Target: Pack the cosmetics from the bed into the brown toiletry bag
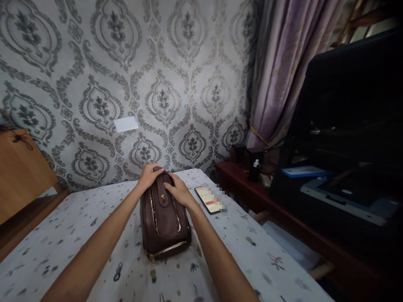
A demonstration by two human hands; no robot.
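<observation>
A dark brown leather bag with gold zips lies on a bed covered by a white patterned sheet. My left hand curls over the bag's far top end, fingers wrapped on it. On the bag's upper right side rests my right hand, its fingers pressed near the strap tab and zip. Both forearms reach in from the bottom of the view.
A smartphone with a lit screen lies on the sheet just right of the bag. A dark red low shelf with small bottles runs along the right. A black printer stands further right. Patterned wall and purple curtain behind.
</observation>
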